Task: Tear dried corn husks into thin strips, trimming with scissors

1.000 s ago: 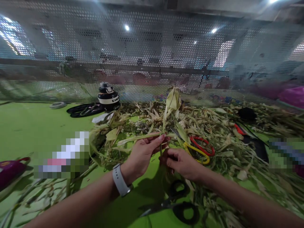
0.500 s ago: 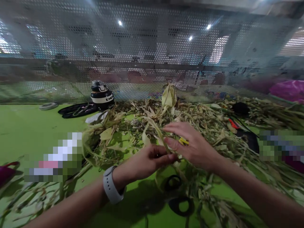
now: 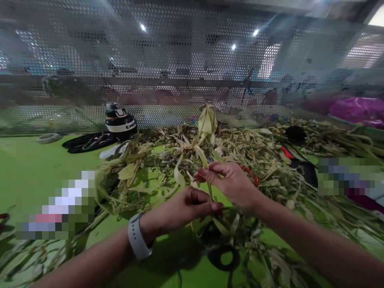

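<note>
Dried, pale green-yellow leaf strips, much like corn husk, lie between my hands. My left hand [image 3: 192,204], wearing a white watch band [image 3: 139,236], is closed, with thumb and fingers pinching the lower end of a narrow strip [image 3: 205,160]. Just above it, my right hand [image 3: 232,182] pinches the same strip between thumb and fingers. Behind my right hand a red loop [image 3: 255,178] shows, its other parts hidden by the hand. Under my hands lies a black ring like a tape roll [image 3: 223,258]; a second dark ring behind it is blurred.
A husk bundle [image 3: 207,122] stands among piled dried leaves [image 3: 240,144]. At back left are a black bottle [image 3: 121,124], a black flat pouch [image 3: 87,142] and a pale ring [image 3: 49,138]. Perforated mesh [image 3: 180,60] rises behind; a purple bag [image 3: 358,112] sits at right.
My right hand has gone from loosely spread fingers beside the strip to a pinch on it. My left hand keeps its pinch. The view has shifted slightly right, and the red loop has come into sight.
</note>
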Available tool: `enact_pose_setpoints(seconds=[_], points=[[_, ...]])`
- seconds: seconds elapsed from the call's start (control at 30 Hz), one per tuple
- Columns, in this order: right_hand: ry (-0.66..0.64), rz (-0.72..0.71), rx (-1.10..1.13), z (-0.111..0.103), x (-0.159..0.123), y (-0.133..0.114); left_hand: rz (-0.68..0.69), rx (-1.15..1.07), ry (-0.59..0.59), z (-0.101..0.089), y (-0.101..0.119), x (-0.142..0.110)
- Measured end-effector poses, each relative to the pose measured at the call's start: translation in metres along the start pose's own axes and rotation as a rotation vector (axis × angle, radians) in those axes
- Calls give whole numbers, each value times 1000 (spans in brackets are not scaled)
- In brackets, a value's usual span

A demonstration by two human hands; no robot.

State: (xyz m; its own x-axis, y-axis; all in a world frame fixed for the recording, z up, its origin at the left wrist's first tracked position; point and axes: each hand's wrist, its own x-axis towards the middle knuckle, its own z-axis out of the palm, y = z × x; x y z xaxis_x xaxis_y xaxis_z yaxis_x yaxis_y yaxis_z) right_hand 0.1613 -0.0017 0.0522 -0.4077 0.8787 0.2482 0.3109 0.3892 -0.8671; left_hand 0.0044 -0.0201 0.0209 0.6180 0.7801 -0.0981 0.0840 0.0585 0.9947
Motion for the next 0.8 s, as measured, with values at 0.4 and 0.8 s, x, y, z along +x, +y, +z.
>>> enact_pose_setpoints(seconds=[0.4,0.8], points=[[-288,-100,-188,-32,7,6,26,-171,183,-17,0,5],[-39,169,129,-15,11,21,48,-355,238,-9,-2,10]])
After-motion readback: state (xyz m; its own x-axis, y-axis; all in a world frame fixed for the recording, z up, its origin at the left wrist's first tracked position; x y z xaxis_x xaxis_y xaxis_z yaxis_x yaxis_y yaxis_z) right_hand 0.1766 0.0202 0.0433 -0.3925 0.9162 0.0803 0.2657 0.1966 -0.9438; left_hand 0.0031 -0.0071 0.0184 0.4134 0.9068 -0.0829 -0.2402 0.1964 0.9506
